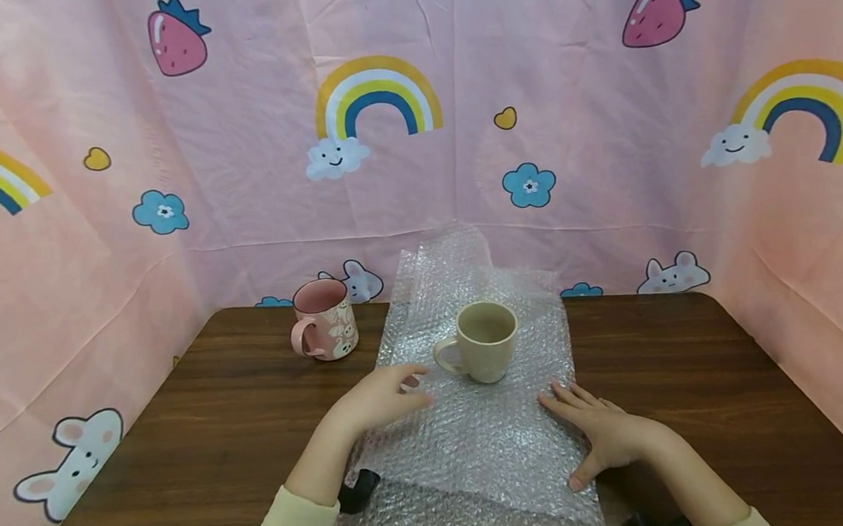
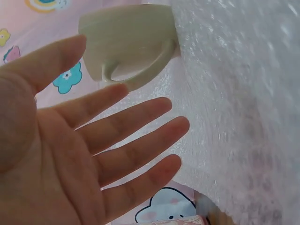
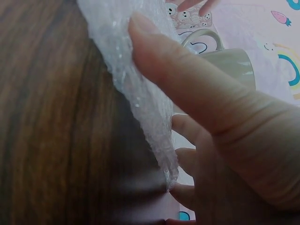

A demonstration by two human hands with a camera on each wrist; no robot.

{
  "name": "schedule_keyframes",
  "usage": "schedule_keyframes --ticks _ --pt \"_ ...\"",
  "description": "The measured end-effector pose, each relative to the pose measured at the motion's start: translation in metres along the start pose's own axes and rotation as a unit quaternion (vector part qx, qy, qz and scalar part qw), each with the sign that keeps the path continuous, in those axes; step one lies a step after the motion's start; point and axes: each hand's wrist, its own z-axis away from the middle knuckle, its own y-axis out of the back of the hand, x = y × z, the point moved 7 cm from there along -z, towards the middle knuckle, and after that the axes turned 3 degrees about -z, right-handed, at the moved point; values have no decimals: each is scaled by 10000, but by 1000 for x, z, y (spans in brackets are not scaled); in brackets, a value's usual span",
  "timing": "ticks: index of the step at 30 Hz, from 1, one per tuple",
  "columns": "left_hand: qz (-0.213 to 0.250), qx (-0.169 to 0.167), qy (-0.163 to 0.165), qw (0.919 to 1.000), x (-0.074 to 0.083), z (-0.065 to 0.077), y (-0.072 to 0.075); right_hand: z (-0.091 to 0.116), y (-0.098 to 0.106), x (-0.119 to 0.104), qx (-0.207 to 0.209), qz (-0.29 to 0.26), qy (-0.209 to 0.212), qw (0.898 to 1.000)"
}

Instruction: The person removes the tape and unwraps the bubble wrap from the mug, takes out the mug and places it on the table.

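A cream mug (image 1: 487, 342) stands upright on a sheet of bubble wrap (image 1: 483, 450), its handle toward the left. My left hand (image 1: 384, 398) is just left of and nearer than that handle, fingers apart and holding nothing; the left wrist view shows its palm (image 2: 61, 154) with the mug beyond the fingertips. On the sheet's right edge rests my right hand (image 1: 605, 431), fingers spread. In the right wrist view its thumb (image 3: 187, 75) lies over the bubble wrap (image 3: 136, 98). Whether the other fingers press on the sheet is unclear there.
A pink mug (image 1: 326, 321) with white printed figures stands at the back left of the dark wooden table (image 1: 219, 448). Behind the table hangs a pink patterned cloth (image 1: 415, 188), and the bubble wrap's far end reaches up against it.
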Motion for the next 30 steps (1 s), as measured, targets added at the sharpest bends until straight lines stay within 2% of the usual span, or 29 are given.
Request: schedule_keyframes --ticks 5,11,18,21,30 --pt "211 488 285 9982 -2 -4 6 0 0 0 -5 -7 -1 10000" --pt "748 929 516 9915 -5 -10 9 1 -1 1 1 -61 -51 10000" --pt "1557 1052 463 9811 -2 -21 7 0 -1 2 2 -52 -94 9999" --pt "1766 1090 467 9771 -3 -25 5 0 -1 2 6 -101 -96 9999" --pt "1758 1267 716 9736 -7 -35 2 -1 -2 2 9 -67 -15 10000"
